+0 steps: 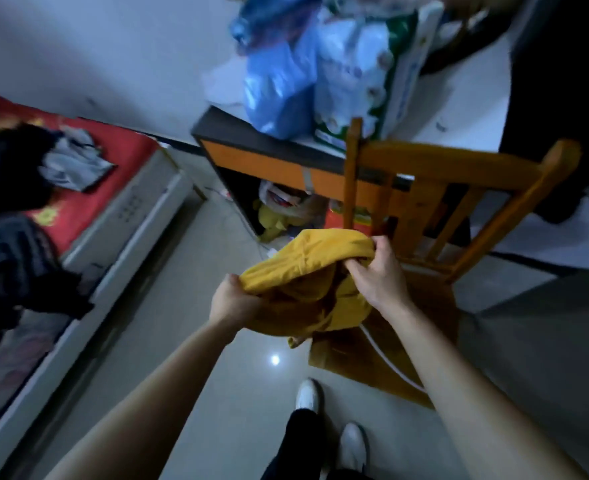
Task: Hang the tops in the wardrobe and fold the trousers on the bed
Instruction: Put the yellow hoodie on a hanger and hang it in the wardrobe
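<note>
A yellow garment (307, 278) hangs bunched between both my hands above the floor, in front of a wooden chair. My left hand (232, 299) grips its left edge. My right hand (378, 271) grips its upper right edge. At the left lies the bed (120, 157) with a red cover, carrying a grey garment (75, 161) and dark clothes (9, 209). Whether the yellow piece is a top or trousers cannot be told. No wardrobe shows clearly.
A wooden chair (452, 202) stands right behind the garment. Behind it an orange desk (269, 161) carries blue and white plastic bags (307, 71), with clutter under it. My white shoes (327, 420) stand on the glossy tiled floor (196, 306). A dark shape fills the upper right.
</note>
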`<state>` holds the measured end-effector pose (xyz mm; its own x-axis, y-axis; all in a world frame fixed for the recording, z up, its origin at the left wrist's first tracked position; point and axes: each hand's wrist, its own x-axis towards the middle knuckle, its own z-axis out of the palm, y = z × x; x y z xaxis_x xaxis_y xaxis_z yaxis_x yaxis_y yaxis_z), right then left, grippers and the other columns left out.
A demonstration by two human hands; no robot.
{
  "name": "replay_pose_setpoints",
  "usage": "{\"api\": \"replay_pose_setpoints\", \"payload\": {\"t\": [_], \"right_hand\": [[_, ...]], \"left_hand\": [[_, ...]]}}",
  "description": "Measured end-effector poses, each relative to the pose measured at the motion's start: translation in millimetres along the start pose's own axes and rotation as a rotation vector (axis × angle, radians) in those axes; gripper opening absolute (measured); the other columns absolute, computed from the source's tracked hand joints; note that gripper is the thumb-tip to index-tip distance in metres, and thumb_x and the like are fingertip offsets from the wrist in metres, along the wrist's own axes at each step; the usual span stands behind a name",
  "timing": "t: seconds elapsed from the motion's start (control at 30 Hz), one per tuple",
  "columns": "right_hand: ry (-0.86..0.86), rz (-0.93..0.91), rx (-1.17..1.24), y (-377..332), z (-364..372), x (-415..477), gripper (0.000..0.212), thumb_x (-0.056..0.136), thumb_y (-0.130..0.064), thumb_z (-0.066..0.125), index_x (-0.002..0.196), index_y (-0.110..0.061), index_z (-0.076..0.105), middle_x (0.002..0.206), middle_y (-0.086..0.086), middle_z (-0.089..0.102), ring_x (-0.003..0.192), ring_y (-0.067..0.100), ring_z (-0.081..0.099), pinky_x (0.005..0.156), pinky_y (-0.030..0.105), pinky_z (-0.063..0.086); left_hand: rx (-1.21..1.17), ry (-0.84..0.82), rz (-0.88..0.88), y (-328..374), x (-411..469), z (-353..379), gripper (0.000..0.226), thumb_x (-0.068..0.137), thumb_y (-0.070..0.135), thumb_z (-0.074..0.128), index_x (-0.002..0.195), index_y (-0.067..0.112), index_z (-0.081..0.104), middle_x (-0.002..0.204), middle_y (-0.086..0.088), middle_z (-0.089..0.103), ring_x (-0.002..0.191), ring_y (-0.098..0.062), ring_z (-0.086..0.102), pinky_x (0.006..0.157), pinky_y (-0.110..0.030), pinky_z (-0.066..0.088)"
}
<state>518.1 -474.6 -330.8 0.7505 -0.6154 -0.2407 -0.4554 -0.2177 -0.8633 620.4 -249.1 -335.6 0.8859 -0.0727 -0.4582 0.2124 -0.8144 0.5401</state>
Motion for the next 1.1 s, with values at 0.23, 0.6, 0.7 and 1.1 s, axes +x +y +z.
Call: {"api": "replay_pose_setpoints", "payload": {"t": [0.23, 0.6, 0.7, 1.1], "right_hand": [[-0.201, -0.320, 0.021, -178.6, 68.1, -38.2, 0.024, 0.088, -0.010, 0.056, 0.111, -0.016, 0.053, 0.090, -0.005, 0.058, 0.090, 0.025, 0.057, 0.070, 0.030, 0.041], [-0.687, -0.376, 0.285, -384.9, 262.6, -217.2, 0.023, 0.087, -0.030, 0.058, 0.107, -0.019, 0.059, 0.105, 0.007, 0.067, 0.103, 0.025, 0.063, 0.093, 0.047, 0.053], [-0.846, -0.335, 0.322, -420.0, 316.4, -270.8, 0.035, 0.082, -0.032, 0.056, 0.111, -0.013, 0.060, 0.103, 0.011, 0.068, 0.099, 0.029, 0.066, 0.090, 0.049, 0.056], [-1.175, -0.189, 0.346, -494.2, 480.9, -405.0, 0.027, 0.089, -0.014, 0.063, 0.109, 0.002, 0.067, 0.090, 0.018, 0.069, 0.077, 0.029, 0.069, 0.067, 0.039, 0.059]], "left_hand": [[-0.006, 0.338, -0.043, -56.3, -62.8, -183.9, 0.028, 0.069, 0.003, 0.054, 0.092, 0.016, 0.063, 0.081, -0.003, 0.060, 0.081, -0.025, 0.061, 0.063, -0.032, 0.054], [-0.709, 0.420, -0.370, -244.4, -166.8, -360.3, 0.039, 0.098, 0.045, 0.045, 0.109, 0.012, 0.062, 0.102, -0.011, 0.066, 0.085, -0.026, 0.062, 0.064, -0.030, 0.048], [-0.753, 0.307, -0.384, -300.5, -182.4, -366.1, 0.033, 0.095, 0.048, 0.050, 0.118, 0.025, 0.058, 0.112, -0.004, 0.065, 0.101, -0.024, 0.060, 0.072, -0.036, 0.048], [-1.638, 0.580, -0.235, -466.8, -241.6, -445.5, 0.034, 0.099, 0.028, 0.051, 0.119, 0.004, 0.063, 0.111, -0.022, 0.070, 0.100, -0.038, 0.069, 0.081, -0.050, 0.058]]}}
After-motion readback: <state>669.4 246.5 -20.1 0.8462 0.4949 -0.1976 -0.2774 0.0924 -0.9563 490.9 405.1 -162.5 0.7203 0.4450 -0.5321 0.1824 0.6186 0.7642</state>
